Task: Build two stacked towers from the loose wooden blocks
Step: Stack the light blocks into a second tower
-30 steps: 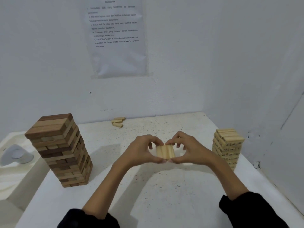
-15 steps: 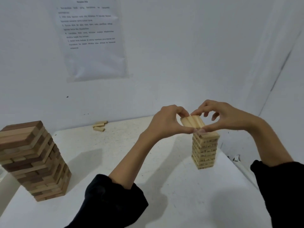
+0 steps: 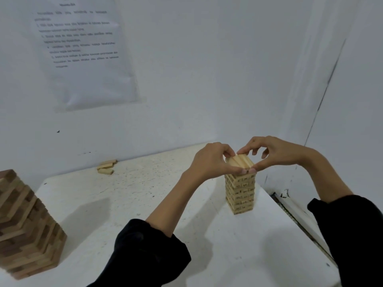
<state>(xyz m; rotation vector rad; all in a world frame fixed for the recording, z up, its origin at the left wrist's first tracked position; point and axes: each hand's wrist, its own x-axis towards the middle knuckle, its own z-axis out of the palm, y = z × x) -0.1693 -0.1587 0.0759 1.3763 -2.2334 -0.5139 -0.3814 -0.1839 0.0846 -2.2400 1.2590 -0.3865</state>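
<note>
A small pale tower (image 3: 240, 193) stands at the right side of the white table (image 3: 132, 204). On its top lies a layer of pale blocks (image 3: 239, 161), side by side. My left hand (image 3: 211, 162) pinches that layer from the left, and my right hand (image 3: 271, 152) pinches it from the right, fingertips at its corners. A larger tower of mixed brown blocks (image 3: 24, 230) stands at the left edge of the view, partly cut off.
A few loose pale blocks (image 3: 106, 167) lie at the table's back by the wall. A printed sheet (image 3: 83, 48) hangs on the wall. The table's right edge runs close beside the small tower, next to the side wall.
Both hands carried the set of pale blocks from the table's middle to the right and lowered it onto the small tower's top. The view turned right with them.
</note>
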